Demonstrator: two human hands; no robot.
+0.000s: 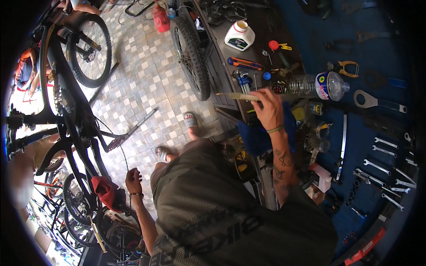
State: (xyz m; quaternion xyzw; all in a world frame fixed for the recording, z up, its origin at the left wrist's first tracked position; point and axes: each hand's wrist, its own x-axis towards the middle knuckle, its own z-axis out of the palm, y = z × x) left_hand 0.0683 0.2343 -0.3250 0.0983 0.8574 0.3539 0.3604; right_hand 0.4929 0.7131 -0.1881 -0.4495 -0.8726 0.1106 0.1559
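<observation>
My right hand (270, 110) is raised over the edge of the workbench. Between its thumb and fingers is a slim, pale brush-like tool (242, 96), its thin tip pointing left. Lower on the left, my left hand (133, 181) hangs with curled fingers beside the bicycle (66, 84). A thin dark strand (124, 156) runs down from the bike to this hand; whether the fingers grip it is hidden. A red cloth (106, 191) is draped on the bike close to the left hand. Just beyond my right hand, a clear plastic bottle (301, 85) lies on the bench.
On the bench are a white jug (240, 36), a blue-and-orange cutter (245, 63) and hex keys (243, 80). Wrenches (376, 167) hang on the blue board at right. A loose wheel (190, 57) leans against the bench. Other people are at the left edge.
</observation>
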